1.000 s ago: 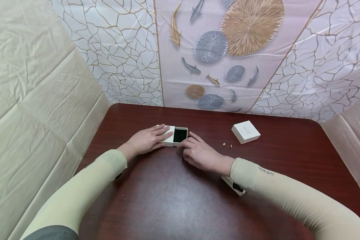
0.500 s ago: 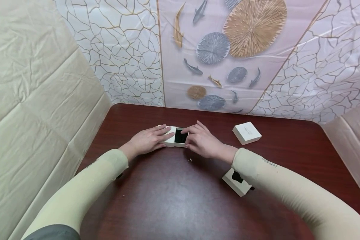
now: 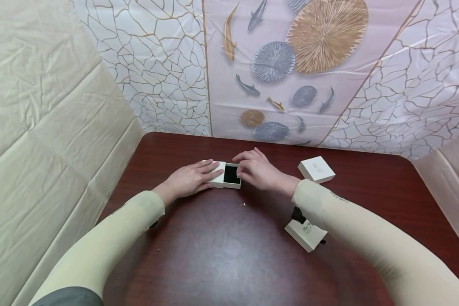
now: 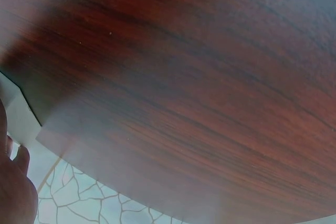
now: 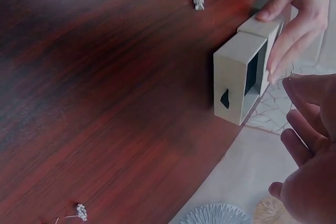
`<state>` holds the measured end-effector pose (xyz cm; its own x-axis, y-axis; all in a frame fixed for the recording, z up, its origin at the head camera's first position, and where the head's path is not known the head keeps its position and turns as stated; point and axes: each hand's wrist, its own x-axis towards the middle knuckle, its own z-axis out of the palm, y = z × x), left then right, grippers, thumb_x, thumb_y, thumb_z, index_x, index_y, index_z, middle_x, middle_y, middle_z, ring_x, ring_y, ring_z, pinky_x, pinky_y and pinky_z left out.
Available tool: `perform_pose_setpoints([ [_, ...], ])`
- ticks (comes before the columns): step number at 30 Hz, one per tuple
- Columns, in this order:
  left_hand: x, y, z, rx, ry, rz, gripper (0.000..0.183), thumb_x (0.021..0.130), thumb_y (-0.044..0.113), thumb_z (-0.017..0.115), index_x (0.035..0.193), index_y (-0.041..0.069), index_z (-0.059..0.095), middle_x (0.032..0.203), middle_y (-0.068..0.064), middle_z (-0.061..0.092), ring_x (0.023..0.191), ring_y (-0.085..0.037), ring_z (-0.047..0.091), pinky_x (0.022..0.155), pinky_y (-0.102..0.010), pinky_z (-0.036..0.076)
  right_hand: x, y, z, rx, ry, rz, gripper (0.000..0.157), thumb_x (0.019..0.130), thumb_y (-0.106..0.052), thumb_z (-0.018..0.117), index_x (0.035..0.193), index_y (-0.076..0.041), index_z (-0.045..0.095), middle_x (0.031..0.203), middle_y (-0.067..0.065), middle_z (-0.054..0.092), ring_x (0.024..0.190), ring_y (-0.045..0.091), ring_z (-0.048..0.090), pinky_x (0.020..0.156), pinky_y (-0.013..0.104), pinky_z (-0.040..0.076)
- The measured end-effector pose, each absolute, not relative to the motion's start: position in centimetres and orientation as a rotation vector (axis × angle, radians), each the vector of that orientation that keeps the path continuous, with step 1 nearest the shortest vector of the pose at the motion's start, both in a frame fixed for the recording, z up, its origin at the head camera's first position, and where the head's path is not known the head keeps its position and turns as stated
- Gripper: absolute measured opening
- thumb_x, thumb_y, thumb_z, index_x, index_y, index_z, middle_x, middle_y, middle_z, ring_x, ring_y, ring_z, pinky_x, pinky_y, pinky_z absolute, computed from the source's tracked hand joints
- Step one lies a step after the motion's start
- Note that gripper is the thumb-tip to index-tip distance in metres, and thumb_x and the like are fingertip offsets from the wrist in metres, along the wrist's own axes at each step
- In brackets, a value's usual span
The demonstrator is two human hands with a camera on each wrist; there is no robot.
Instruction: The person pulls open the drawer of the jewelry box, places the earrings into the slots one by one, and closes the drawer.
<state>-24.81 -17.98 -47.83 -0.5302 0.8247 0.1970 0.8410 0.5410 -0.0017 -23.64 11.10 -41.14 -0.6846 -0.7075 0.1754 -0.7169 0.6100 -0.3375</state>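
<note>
A small white drawer-style box (image 3: 216, 182) lies near the far middle of the table, its tray (image 3: 233, 185) partly out to the right, with a black insert inside. My left hand (image 3: 189, 178) presses the sleeve with straight fingers on top and the thumb at the near side. Over the tray's right end, my right hand (image 3: 258, 171) pinches a tiny earring (image 5: 291, 74) between thumb and index finger; the fingertips hide most of it. On the table, a small glittering earring (image 5: 198, 2) lies nearer me than the box. Another stud earring (image 5: 80, 212) rests farther right, pin showing.
A closed white box (image 3: 316, 169) sits at the far right. Another printed white box (image 3: 307, 236) with a black tab lies under my right sleeve (image 3: 329, 212). Patterned cloth (image 3: 168, 85) rises right behind the table (image 3: 214, 255).
My right hand has moved from the tray's right edge, dipped a finger over the black insert, then lifted back slightly. An earring near me came into view. My left hand stays put.
</note>
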Motion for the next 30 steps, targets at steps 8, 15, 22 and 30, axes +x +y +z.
perform_pose_setpoints([
  [8, -24.7, -18.0, -47.6, -1.416, -2.593, -0.13, 0.056, 0.106, 0.033, 0.07, 0.156, 0.014, 0.057, 0.16, -0.016, 0.054, 0.148, -0.037, 0.05, 0.122, -0.046, 0.042, -24.8, 10.8, -41.3, 1.181, -2.859, 0.615, 0.01, 0.099, -0.01, 0.075, 0.089, -0.01, 0.074, 0.14, 0.015, 0.065, 0.131, 0.039, 0.055, 0.126, 0.071, 0.02],
  [15, -24.7, -17.9, -47.7, -1.413, -2.589, -0.107, 0.056, 0.106, 0.034, 0.07, 0.157, 0.015, 0.057, 0.16, -0.014, 0.054, 0.148, -0.035, 0.051, 0.122, -0.045, 0.042, -25.9, 10.6, -41.7, 1.138, -2.908, 0.616, 0.01, 0.101, -0.01, 0.073, 0.091, -0.01, 0.075, 0.143, 0.015, 0.063, 0.136, 0.04, 0.053, 0.126, 0.071, 0.018],
  [22, -24.6, -17.9, -47.7, -1.399, -2.602, -0.095, 0.057, 0.106, 0.036, 0.069, 0.157, 0.015, 0.057, 0.161, -0.013, 0.053, 0.149, -0.035, 0.05, 0.122, -0.045, 0.042, -26.8, 10.2, -42.3, 1.104, -2.962, 0.606, 0.011, 0.102, -0.012, 0.072, 0.092, -0.01, 0.075, 0.146, 0.015, 0.062, 0.138, 0.039, 0.051, 0.127, 0.07, 0.017],
  [30, -24.5, -17.9, -47.4, -1.412, -2.612, -0.119, 0.055, 0.106, 0.033, 0.069, 0.157, 0.015, 0.057, 0.16, -0.014, 0.054, 0.149, -0.035, 0.049, 0.122, -0.045, 0.042, -27.3, 9.7, -42.9, 1.069, -3.007, 0.591, 0.013, 0.103, -0.014, 0.071, 0.092, -0.01, 0.075, 0.147, 0.015, 0.061, 0.138, 0.039, 0.051, 0.127, 0.071, 0.016],
])
